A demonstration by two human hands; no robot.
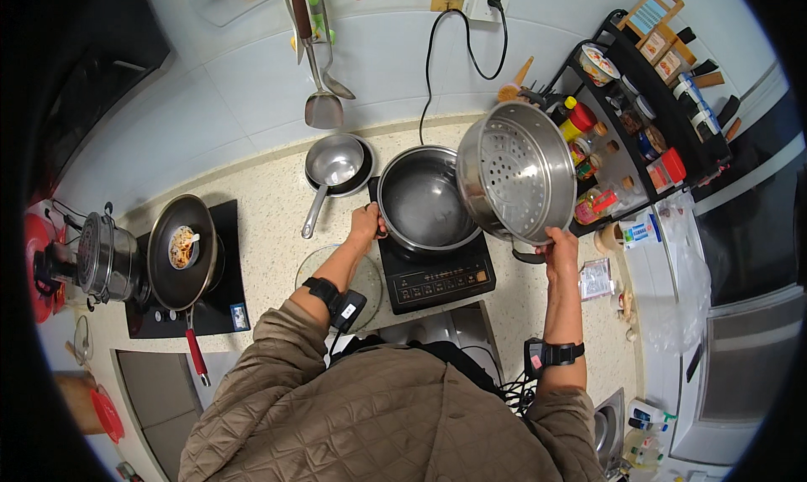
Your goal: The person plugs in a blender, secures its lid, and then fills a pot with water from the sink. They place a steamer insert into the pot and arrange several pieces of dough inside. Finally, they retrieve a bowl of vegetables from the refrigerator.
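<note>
A deep metal pot [422, 198] stands on a black portable induction cooker [435, 283]. My left hand [365, 222] grips the pot's left handle. In my right hand [557, 249] is a stainless steel steamer insert [523, 167], tilted, with a perforated base. My fingers are at its rim near the black handle [528, 257]. The insert is at the pot's right side and overlaps its rim in view; whether they touch I cannot tell. Beneath my left forearm lies a glass lid [309, 262] on the speckled counter [271, 230], partly hidden by the arm.
A metal ladle [334, 160] rests in a bowl behind the pot. On the left cooktop [230, 249] sits a frying pan [161, 223] holding a small bowl [183, 247]. A stockpot [104, 255] stands beyond it. Spice rack [678, 104] and bottles crowd the right. A power cord [430, 72] hangs behind.
</note>
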